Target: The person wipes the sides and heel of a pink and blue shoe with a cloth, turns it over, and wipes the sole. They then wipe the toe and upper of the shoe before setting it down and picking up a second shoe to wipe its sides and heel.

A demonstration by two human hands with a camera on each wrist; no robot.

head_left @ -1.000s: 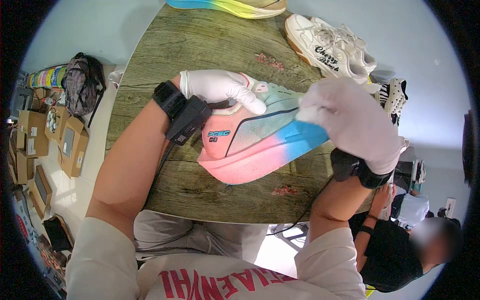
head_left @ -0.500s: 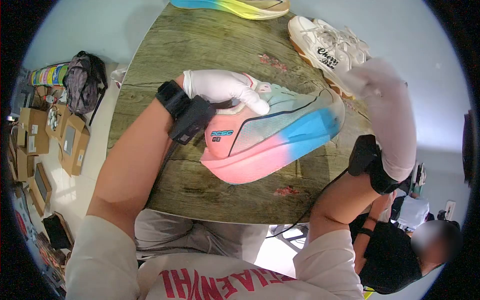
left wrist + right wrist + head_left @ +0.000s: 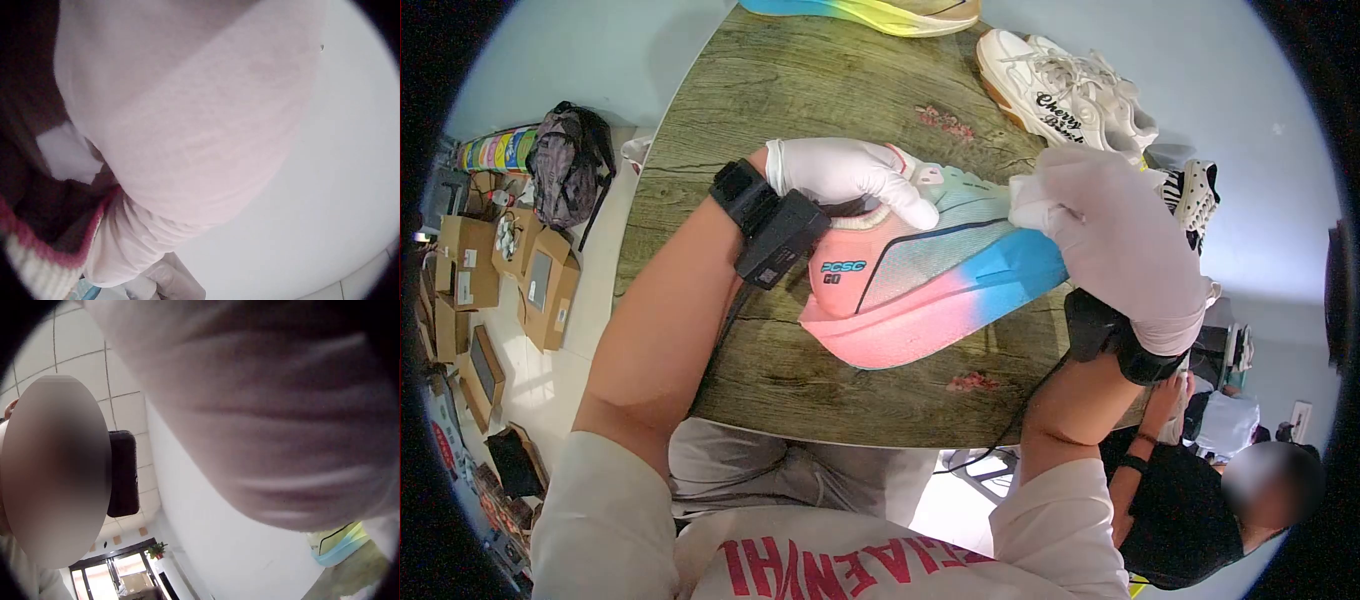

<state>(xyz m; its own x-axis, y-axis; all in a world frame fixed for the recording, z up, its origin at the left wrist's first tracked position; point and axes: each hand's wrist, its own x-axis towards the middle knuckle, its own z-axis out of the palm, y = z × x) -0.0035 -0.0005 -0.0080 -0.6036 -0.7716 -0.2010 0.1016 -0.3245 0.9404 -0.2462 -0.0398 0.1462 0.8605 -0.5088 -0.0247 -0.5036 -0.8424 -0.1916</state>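
A pink, mint and blue running shoe lies tilted on its side before me, its toe to the right. My gloved left hand grips it at the collar and tongue, thumb along the upper and the other fingers hidden. Over the toe is my gloved right hand, fingers curled. It pinches a bunched white piece that looks like a cloth, right at the shoe's upper. The toe tip is hidden behind this hand. Pale glove fabric fills most of the left wrist view.
White sneakers stand at the table's back right, with black-and-white shoes beyond my right hand. A blue and yellow shoe sole shows at the far edge of the wooden table. Another person is at the right.
My right hand swung off the toe to the upper right half a second ago, baring the toe, and is now back over it. The left hand and the shoe have barely moved.
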